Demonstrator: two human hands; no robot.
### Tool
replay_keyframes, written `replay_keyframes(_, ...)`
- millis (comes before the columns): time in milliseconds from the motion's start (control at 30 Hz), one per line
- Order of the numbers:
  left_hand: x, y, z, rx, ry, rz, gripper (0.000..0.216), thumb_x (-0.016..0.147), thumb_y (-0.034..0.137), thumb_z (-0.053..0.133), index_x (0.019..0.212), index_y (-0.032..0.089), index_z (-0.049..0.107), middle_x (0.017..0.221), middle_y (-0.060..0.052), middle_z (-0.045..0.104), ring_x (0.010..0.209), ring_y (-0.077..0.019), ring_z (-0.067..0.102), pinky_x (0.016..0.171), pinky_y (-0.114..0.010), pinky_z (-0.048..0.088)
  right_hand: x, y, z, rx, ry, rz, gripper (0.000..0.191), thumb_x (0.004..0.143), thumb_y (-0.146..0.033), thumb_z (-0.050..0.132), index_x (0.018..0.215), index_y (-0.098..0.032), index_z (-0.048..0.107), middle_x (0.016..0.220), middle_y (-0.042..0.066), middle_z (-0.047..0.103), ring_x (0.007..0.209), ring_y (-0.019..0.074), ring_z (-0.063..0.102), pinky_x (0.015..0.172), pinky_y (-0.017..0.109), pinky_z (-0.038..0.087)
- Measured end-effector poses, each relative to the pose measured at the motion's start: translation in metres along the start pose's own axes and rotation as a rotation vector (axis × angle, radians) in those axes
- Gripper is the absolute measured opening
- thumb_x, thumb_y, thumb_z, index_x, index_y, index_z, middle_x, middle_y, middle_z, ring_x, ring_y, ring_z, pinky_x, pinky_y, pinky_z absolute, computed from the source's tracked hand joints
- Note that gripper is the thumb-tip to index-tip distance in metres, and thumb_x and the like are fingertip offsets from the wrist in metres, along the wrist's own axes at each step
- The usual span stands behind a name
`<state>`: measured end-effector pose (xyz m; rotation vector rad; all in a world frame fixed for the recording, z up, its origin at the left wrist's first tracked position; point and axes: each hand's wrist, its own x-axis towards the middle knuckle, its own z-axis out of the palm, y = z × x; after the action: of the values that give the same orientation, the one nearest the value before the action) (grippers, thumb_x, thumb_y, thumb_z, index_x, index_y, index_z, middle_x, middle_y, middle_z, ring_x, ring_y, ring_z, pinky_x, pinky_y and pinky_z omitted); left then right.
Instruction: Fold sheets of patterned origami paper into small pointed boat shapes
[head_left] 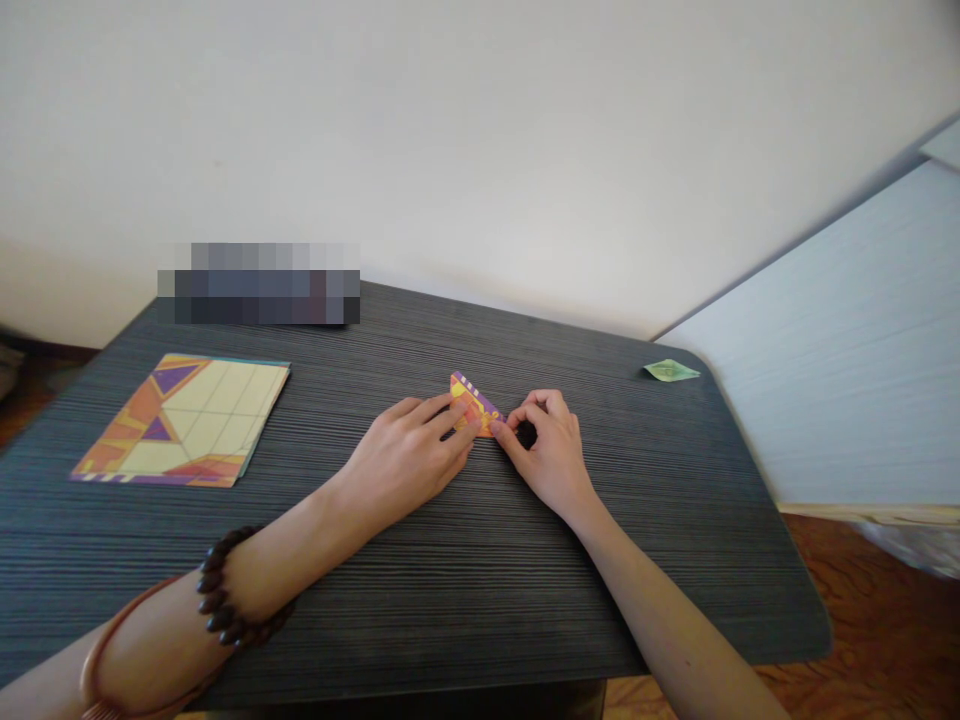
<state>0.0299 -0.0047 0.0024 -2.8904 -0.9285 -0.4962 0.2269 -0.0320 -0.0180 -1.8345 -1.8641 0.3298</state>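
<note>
A small folded paper [477, 404], patterned in orange, yellow and purple, lies on the dark table between my hands. My left hand [412, 445] comes in from the left, its fingertips pressing on the paper's left and lower part and covering some of it. From the right, my right hand [547, 440] pinches the paper's right corner between thumb and fingers. The paper looks roughly triangular, with a purple and white striped edge on the upper side. Its underside is hidden.
A stack of square patterned paper sheets [217, 415] rests on the table's left side. At the far right is a green folded paper piece [673, 371]. A pixelated object [262, 290] stands at the back left, near the wall [480, 150]. The dark table [465, 590] has a rounded right corner.
</note>
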Motion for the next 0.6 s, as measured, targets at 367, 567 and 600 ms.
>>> replay_keyframes(367, 0.0018, 0.0018, 0.0006, -0.01, -0.049, -0.032, 0.024, 0.089, 0.019, 0.046, 0.107, 0.017, 0.061, 0.104, -0.01, 0.064, 0.105, -0.025, 0.057, 0.084, -0.039, 0.049, 0.0004, -0.0003, 0.0011, 0.01, 0.017, -0.009, 0.022, 0.081, -0.04, 0.058, 0.072, -0.021, 0.062, 0.094, 0.005, 0.053, 0.088, 0.0203, 0.053, 0.077, 0.037, 0.038)
replay_keyframes(567, 0.0013, 0.0018, 0.0027, -0.008, -0.06, -0.039, 0.025, 0.09, 0.02, 0.044, 0.108, 0.017, 0.061, 0.106, -0.01, 0.063, 0.108, -0.0257, 0.055, 0.086, -0.04, 0.048, 0.0, 0.0017, 0.0017, 0.013, 0.017, -0.018, 0.023, 0.08, -0.043, 0.059, 0.072, -0.021, 0.061, 0.093, 0.004, 0.053, 0.088, 0.0204, 0.053, 0.076, 0.037, 0.038)
replay_keyframes(600, 0.0015, 0.0017, 0.0026, -0.009, -0.064, -0.039, 0.025, 0.09, 0.02, 0.044, 0.108, 0.017, 0.061, 0.105, -0.01, 0.063, 0.107, -0.0258, 0.056, 0.085, -0.04, 0.048, 0.0, 0.0019, 0.0018, 0.015, 0.019, -0.02, 0.022, 0.08, -0.042, 0.059, 0.072, -0.021, 0.061, 0.093, 0.004, 0.053, 0.088, 0.0203, 0.053, 0.076, 0.037, 0.038)
